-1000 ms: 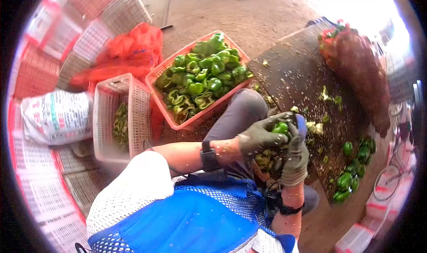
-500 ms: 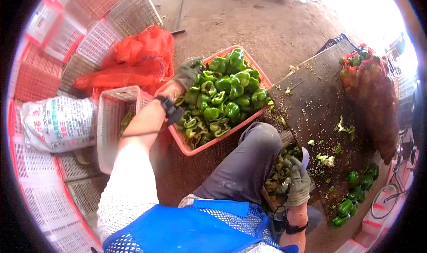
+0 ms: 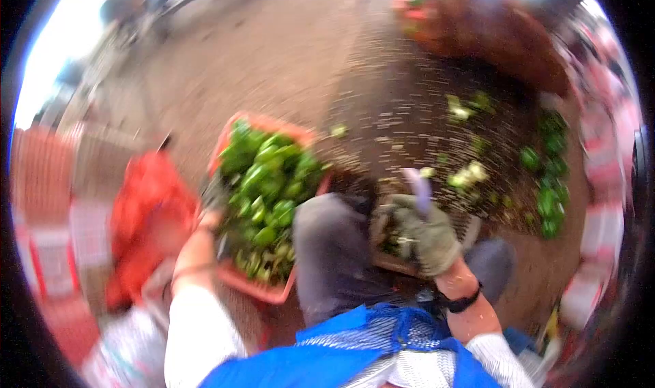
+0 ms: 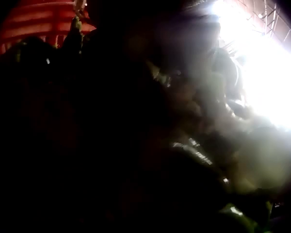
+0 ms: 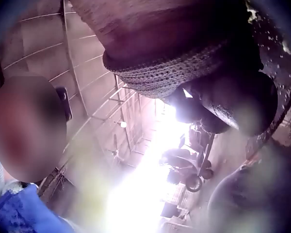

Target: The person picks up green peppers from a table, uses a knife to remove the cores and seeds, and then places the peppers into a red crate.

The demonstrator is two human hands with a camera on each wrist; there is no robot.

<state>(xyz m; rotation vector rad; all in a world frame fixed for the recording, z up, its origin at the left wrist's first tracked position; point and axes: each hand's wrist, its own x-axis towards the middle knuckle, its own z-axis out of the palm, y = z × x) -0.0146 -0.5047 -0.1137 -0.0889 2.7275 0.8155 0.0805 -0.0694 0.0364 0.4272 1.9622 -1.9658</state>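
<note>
My gloved left hand [image 3: 215,194] is at the left side of an orange-red crate [image 3: 263,292] heaped with cut green bell peppers [image 3: 266,183]. Blur hides its fingers in the head view, and the left wrist view is mostly dark, with glints on peppers [image 4: 199,155] and a slice of red crate wall [image 4: 43,24]. In my gloved right hand [image 3: 426,238] I grip a knife, its pale lilac blade [image 3: 417,189] pointing up and away from me. That hand is over a container of pepper scraps [image 3: 392,251] between my knees. The right wrist view shows the glove's knitted cuff [image 5: 160,73].
A dark board [image 3: 382,115] strewn with seeds and pepper cores [image 3: 467,175] lies ahead. Several whole green peppers [image 3: 549,197] line its right side, and a full red mesh sack [image 3: 491,37] lies on its far part. Red mesh bags [image 3: 150,217] and stacked crates [image 3: 41,176] stand left.
Both hands were at a green pepper a second ago. My left hand then went to the crate, while the right stayed back with the knife. The head view has swung round.
</note>
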